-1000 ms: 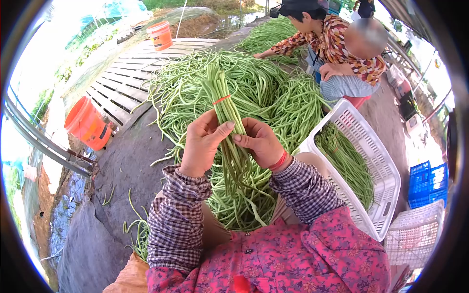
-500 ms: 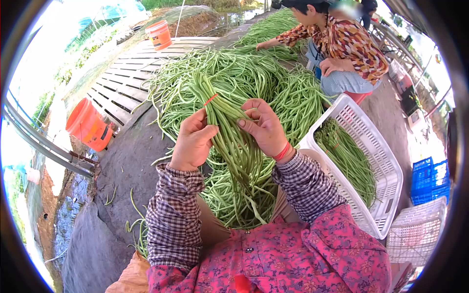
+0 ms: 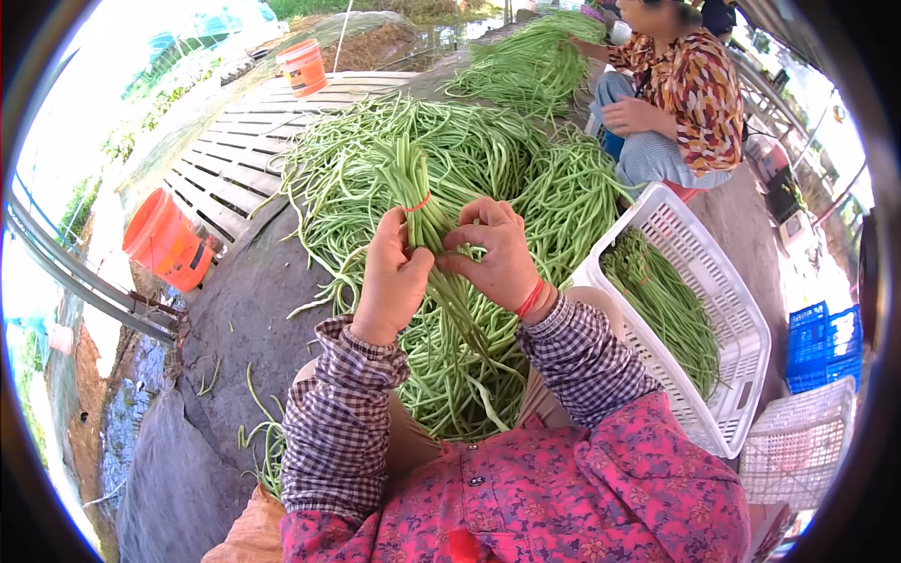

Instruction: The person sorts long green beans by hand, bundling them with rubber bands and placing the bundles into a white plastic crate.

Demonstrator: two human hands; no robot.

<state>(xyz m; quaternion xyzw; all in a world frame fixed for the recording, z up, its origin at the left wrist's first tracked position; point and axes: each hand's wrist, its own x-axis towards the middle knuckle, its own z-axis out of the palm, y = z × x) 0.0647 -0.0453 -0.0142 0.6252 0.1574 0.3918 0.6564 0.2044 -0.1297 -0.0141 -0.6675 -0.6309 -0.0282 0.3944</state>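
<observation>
Long-bean bundle (image 3: pixel 424 208) stands upright between my hands, tied near its top with a red rubber band (image 3: pixel 418 203). My left hand (image 3: pixel 392 280) is closed around the stems just below the band; my right hand (image 3: pixel 495 253) pinches them from the right — fingers curled, touching the left. Loose long beans (image 3: pixel 526 188) lie heaped beyond, a white crate (image 3: pixel 727 310) at right.

No text, label, brand, number or sign can be read anywhere in the head view. The orange bucket (image 3: pixel 302 66) at the top shows a pale band with marks too small and blurred to make out, and the white plastic crate (image 3: pixel 727 310), the blue crates (image 3: pixel 826 347) and the nearer orange bucket (image 3: pixel 166 239) bear no legible print.
</observation>
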